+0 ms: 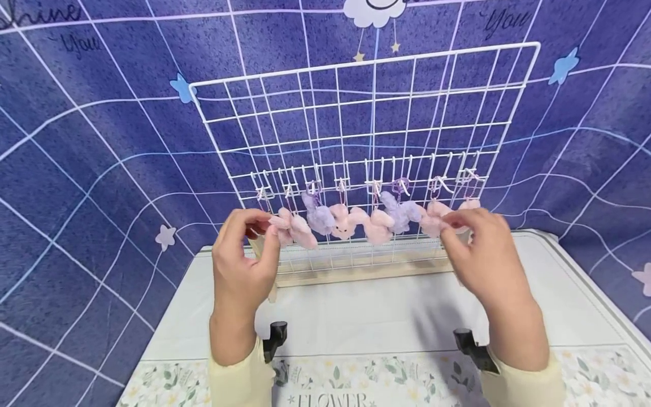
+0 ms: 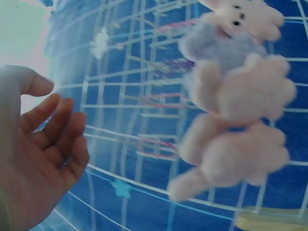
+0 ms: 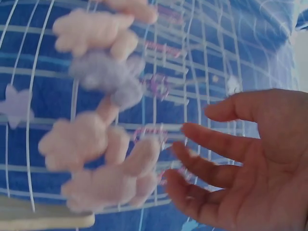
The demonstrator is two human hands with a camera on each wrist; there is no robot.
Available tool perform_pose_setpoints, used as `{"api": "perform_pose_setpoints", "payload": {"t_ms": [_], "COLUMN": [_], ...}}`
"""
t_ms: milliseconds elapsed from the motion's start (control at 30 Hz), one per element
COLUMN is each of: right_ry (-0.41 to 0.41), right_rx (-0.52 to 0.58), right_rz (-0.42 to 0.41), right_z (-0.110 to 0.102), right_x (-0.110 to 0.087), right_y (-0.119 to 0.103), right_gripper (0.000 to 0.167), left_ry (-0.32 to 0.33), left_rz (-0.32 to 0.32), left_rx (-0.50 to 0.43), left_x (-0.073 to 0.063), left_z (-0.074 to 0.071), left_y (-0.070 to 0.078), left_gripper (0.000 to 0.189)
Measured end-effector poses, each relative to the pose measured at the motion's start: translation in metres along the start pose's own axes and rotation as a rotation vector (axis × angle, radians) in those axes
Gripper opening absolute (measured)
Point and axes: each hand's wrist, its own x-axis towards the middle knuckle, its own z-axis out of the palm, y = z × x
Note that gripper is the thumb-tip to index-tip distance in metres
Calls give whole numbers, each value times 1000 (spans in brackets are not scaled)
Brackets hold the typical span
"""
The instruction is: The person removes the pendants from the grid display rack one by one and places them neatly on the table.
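Observation:
A row of small fluffy plush keychains (image 1: 378, 227), pink and lavender, hangs by bead chains and rings from hooks on a white wire grid (image 1: 373, 135). My left hand (image 1: 244, 260) is raised at the row's left end, overlapping the leftmost pink plush (image 1: 302, 232) in the head view. In the left wrist view, the left hand (image 2: 53, 144) shows loosely bent fingers and an empty palm, apart from the toys. Likewise, my right hand (image 1: 483, 249) is at the right end by a pink plush (image 1: 432, 220); the right wrist view shows its fingers (image 3: 211, 139) spread, holding nothing.
The grid stands on a wooden base (image 1: 356, 275) atop a white table (image 1: 346, 316). A floral mat (image 1: 396, 379) lies along the near edge. Blue patterned cloth (image 1: 102, 169) surrounds the back and sides. Black mounts (image 1: 274, 339) are strapped at both wrists.

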Motion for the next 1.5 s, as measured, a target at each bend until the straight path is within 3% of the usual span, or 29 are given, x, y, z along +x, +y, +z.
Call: {"api": "perform_pose_setpoints", "payload": {"t_ms": [133,233,400,567,667,767,900,1100,1300,1500], "right_ry": [152,197,201,144,123,119,133,137,141,135], "right_rx": [-1,-5,44,73,74,86,107,98,90,76], "right_rz": [85,183,241,254,258,244,201,182,169,138], "right_z": [-7,-12,-11,-4,-2,0,4,8,8,8], "right_x": [12,18,30,40,42,43,43,42,40,38], "right_y": [12,21,36,47,51,53,53,53,56,60], "right_gripper": [24,28,33,43,45,43,37,34,30,30], "left_ry": [118,228,389,465,462,412,291,129,102,115], "left_rz": [-75,-138,-245,-320,-363,-444,-531,-551,-560,-581], "left_rx": [-63,-129,-312,-407,-436,-457,-475,-532,-535,-419], "left_x": [1,1,-3,-3,3,9,15,17,8,-3], "left_z": [2,5,18,28,31,34,37,44,44,44], "left_y": [-19,-36,-64,-88,-105,-120,-134,-146,-149,-157], "left_gripper": [17,18,12,17,22,26,33,44,52,54]}}
